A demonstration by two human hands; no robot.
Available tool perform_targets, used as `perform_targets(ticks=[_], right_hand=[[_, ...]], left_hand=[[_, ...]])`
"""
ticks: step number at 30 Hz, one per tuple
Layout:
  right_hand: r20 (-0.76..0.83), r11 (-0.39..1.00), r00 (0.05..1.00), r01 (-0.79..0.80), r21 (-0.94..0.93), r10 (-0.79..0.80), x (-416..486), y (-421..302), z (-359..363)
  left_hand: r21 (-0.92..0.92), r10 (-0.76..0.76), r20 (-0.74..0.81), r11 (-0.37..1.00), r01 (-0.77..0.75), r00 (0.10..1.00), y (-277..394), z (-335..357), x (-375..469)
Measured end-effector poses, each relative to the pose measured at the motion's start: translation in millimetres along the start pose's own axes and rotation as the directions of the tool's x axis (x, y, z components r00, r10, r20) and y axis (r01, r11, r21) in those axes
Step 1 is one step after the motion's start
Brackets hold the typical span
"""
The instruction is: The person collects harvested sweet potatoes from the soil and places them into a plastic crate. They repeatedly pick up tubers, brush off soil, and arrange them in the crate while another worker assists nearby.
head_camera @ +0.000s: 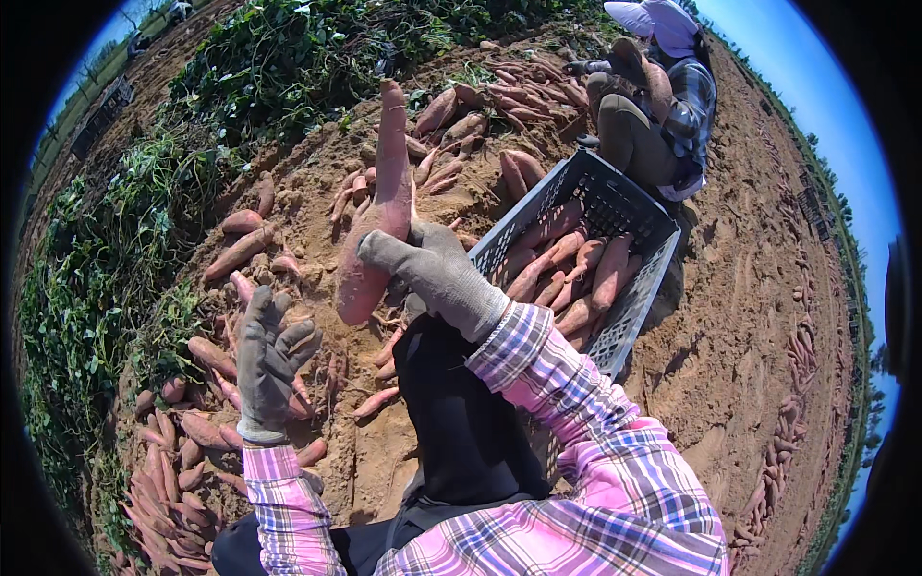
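Note:
My right hand (443, 277), in a grey work glove, grips a large sweet potato (382, 230) around its thick middle. The root is long and reddish-pink, and its narrow end points away from me. To the left, my gloved left hand (270, 363) is raised above the soil with its fingers apart and nothing in it. Several loose sweet potatoes (241, 252) lie on the ground beyond and around that hand. Right of my right hand stands a dark plastic crate (504, 230) with perforated walls. Inside it is a layer of sweet potatoes (569, 263).
A co-worker (652, 122) in a light cap crouches behind the crate, holding sweet potatoes. Green vines (108, 266) border the left and far side. Heaps of sweet potatoes (166, 497) lie at lower left, and a long row of them (781, 439) runs along the right.

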State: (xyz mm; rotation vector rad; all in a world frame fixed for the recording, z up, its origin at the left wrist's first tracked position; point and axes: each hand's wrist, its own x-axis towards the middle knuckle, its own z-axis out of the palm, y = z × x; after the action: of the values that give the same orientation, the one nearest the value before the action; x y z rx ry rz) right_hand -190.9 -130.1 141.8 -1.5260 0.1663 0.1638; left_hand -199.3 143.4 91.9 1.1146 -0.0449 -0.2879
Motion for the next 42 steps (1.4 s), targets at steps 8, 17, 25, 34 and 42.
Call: perform_targets(ticks=[8,17,25,34,42], right_hand=[[-0.721,0.898,0.581,-0.42,0.13,0.376,18,156,-239],[-0.653,0.681,0.367,-0.657,0.323,0.663,-8,246,-224],[-0.575,0.54,0.618,-0.775,-0.329,0.537,-5,266,-254],[-0.363,0.485,0.842,-0.53,-0.696,0.399,28,160,-276],[-0.139,0.675,0.978,-0.209,-0.707,0.158,27,42,-123]], left_hand=[[-0.194,-0.532,-0.577,0.827,0.528,0.62,-144,-163,-77],[-0.291,-0.54,-0.84,0.536,0.792,0.057,-233,-263,-140],[-0.329,-0.532,-0.845,0.598,0.731,0.055,-334,-316,-200],[-0.432,-0.562,-0.823,0.709,0.558,0.076,-299,-259,-165],[-0.499,-0.629,-0.777,0.635,0.59,0.018,-323,-293,-116]])
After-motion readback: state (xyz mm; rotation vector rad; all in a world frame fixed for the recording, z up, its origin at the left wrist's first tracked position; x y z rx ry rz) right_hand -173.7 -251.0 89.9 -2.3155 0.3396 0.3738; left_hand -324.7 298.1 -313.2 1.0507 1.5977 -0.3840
